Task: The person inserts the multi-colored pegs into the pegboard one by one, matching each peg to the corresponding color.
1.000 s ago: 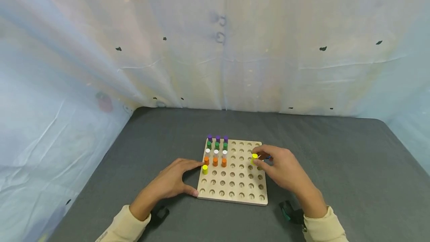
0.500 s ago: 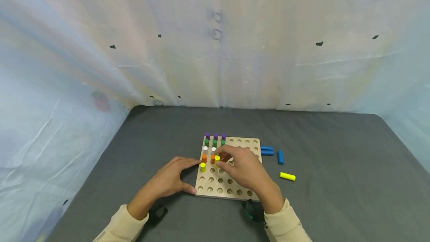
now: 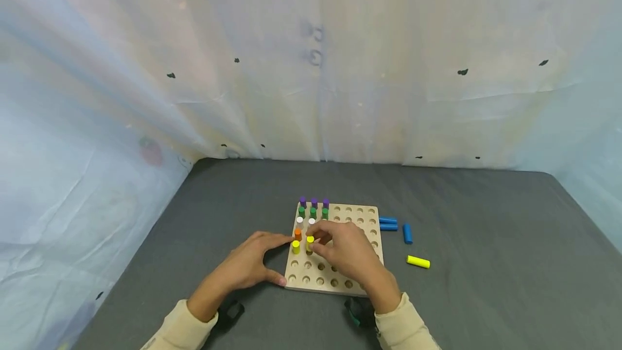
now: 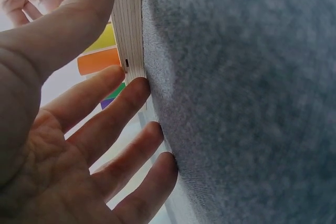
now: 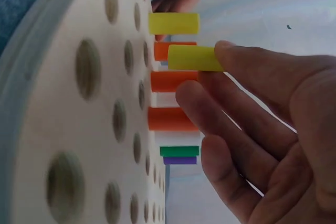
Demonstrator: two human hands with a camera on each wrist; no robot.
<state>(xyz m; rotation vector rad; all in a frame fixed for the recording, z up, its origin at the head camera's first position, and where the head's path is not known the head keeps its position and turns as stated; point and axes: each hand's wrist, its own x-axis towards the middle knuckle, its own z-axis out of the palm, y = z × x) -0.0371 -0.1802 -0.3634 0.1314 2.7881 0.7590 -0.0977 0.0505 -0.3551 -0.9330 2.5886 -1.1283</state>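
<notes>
My right hand (image 3: 347, 247) pinches a yellow peg (image 3: 310, 243) between thumb and fingers, above the left part of a pale wooden pegboard (image 3: 303, 287). In the right wrist view, the lower end of this held peg (image 5: 194, 57) stands a little off the board's face. Another yellow peg (image 3: 296, 247) stands upright in the leftmost column, beside an orange peg (image 3: 298, 235). My left hand (image 3: 248, 261) is spread at the board's left side, with index fingertip and thumb against its edge. In the left wrist view, its fingers (image 4: 137, 95) lie along that edge.
Purple (image 3: 314, 201), green (image 3: 313, 213) and white pegs (image 3: 299, 222) stand in rows at the board's far left. Right of the board, blue pegs (image 3: 407, 234) and a loose yellow peg (image 3: 418, 262) lie on the grey cloth-covered table (image 3: 476, 242). A pale curtain (image 3: 369, 69) hangs behind.
My right hand has carried the yellow peg leftward from the board's right side to beside the standing yellow peg, uncovering the pegs on the table. My left hand has stayed at the edge.
</notes>
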